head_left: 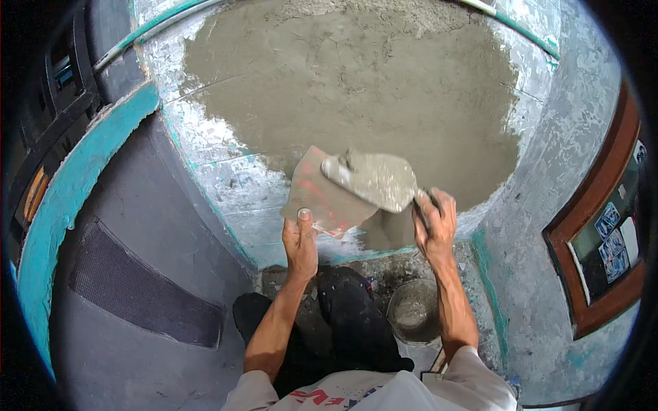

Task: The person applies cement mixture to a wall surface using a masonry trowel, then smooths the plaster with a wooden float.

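My left hand (300, 245) grips the near edge of a flat reddish board (312, 195) smeared with grey mortar, its thumb on top. My right hand (436, 222) is wrapped round the handle of a pointed trowel (385, 179), mostly hidden in the fingers. The trowel's blade is coated in wet mortar and reaches left over the board, its tip overlapping the board's upper right part. A small lump of mortar sits near the blade's far edge. Behind both tools stands a wall with a broad patch of fresh grey plaster (356, 82).
A round bucket (415, 312) with grey mortar stands on the floor by my right forearm. At the left are a grey panel (164, 226) with a dark mesh strip and a turquoise ledge (89, 164). A brown wooden frame (596, 274) hangs at the right. A pipe (164, 24) crosses the upper wall.
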A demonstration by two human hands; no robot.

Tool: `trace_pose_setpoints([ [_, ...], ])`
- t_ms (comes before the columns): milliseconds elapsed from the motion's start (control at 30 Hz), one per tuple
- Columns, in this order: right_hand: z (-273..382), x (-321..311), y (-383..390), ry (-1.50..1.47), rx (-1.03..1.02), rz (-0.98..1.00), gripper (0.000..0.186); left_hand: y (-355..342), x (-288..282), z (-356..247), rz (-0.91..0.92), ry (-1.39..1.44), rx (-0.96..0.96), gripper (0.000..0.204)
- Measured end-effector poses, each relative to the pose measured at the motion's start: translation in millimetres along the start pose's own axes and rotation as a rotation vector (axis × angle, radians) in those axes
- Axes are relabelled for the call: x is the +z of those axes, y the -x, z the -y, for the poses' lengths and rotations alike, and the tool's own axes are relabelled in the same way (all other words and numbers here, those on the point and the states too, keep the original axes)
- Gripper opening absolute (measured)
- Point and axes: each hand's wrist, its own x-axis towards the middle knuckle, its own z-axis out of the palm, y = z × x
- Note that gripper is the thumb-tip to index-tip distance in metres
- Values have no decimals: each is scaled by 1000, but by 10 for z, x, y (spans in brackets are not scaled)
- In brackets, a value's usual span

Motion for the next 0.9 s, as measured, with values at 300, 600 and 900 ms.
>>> trace_pose_setpoints([
  [300, -266, 337, -1082, -201, 126, -6, 41, 70, -548, 334, -141, -68, -149, 38],
  [600, -442, 191, -1578, -97, 187, 280, 40, 157, -695, 489, -37, 29, -134, 46],
  [900, -701, -254, -2162, 41, 248, 613, 44, 164, -652, 401, -83, -133, -300, 43],
])
